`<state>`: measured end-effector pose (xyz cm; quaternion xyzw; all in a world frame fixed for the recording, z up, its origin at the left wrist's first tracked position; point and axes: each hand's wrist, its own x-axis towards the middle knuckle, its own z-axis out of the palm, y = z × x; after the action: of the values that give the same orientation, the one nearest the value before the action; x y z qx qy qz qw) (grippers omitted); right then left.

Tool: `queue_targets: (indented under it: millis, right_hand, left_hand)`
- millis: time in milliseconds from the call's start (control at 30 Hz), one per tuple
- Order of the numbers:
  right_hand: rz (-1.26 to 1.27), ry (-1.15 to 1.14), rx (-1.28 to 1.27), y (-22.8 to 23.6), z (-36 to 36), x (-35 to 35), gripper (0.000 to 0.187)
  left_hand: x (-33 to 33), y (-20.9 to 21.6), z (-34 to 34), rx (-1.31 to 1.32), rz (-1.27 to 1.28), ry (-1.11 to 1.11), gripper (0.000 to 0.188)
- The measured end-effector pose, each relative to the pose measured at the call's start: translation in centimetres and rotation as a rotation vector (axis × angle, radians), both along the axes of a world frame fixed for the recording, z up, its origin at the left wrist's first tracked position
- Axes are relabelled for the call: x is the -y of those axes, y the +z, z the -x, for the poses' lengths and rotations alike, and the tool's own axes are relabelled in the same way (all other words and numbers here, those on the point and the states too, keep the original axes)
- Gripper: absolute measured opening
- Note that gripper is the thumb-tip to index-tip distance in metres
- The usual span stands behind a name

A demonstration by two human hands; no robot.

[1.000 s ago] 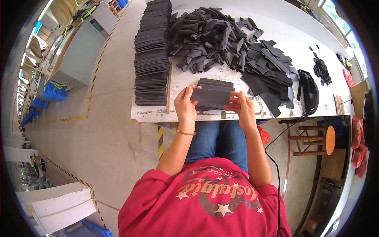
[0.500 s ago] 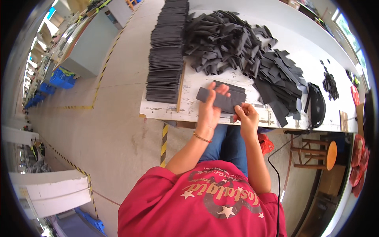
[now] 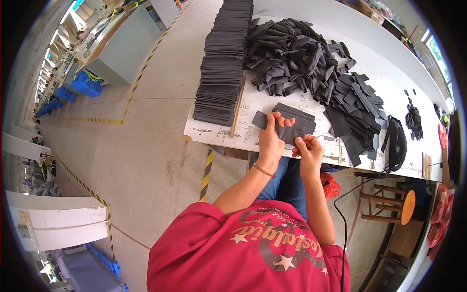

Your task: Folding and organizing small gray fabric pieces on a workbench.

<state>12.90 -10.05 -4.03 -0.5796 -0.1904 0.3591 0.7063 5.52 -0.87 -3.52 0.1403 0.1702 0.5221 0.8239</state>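
My left hand (image 3: pixel 270 139) pinches one flat dark grey fabric piece (image 3: pixel 261 119) and draws it leftward off a small stack of the same pieces (image 3: pixel 297 121). My right hand (image 3: pixel 308 149) grips the near edge of that small stack, which rests on the white table (image 3: pixel 253 141) in front of me. A tall neat row of stacked dark grey pieces (image 3: pixel 223 63) lies to the left, beyond a wooden stick (image 3: pixel 237 107).
A loose heap of curled dark pieces (image 3: pixel 292 53) and a spread of flat ones (image 3: pixel 355 107) cover the table's middle and right. A black tool with a cable (image 3: pixel 396 141) lies at the right. A wooden stool (image 3: pixel 389 207) stands below the table. Concrete floor with striped tape lies left.
Both hands held the small stack together a second ago. My left hand has since separated one piece and slid it out to the left; the right hand stays on the stack.
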Motion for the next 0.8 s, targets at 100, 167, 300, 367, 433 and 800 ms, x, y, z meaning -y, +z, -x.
queue_targets:
  millis: [100, 167, 300, 367, 433, 800]
  right_hand:
    - [0.005, 0.004, 0.009, 0.3, -0.2, 0.0, 0.02]
    - [0.006, -0.01, 0.019, 0.5, -0.4, -0.5, 0.02]
    - [0.03, -0.037, 0.141, 1.4, -2.4, -1.0, 0.015]
    - [0.064, -0.044, 0.176, 0.7, -3.1, -1.0, 0.016]
    - [0.148, -0.076, 0.274, -0.6, -3.4, -0.9, 0.017]
    - [0.522, -0.151, 0.604, -5.9, -3.6, -0.7, 0.036]
  left_hand:
    - [-0.5, -0.7, 0.3, 0.021, 0.012, -0.038, 0.028]
    - [-1.1, -0.8, 0.7, -0.027, -0.008, -0.075, 0.029]
    - [-3.5, -0.9, 2.2, -0.479, -0.118, -0.047, 0.029]
    - [-4.2, -1.0, 2.9, -0.646, -0.233, -0.031, 0.026]
    - [-4.5, -3.2, 2.7, -0.793, -0.375, 0.011, 0.027]
    - [-2.6, -8.9, 1.8, -1.335, -0.903, 0.326, 0.04]
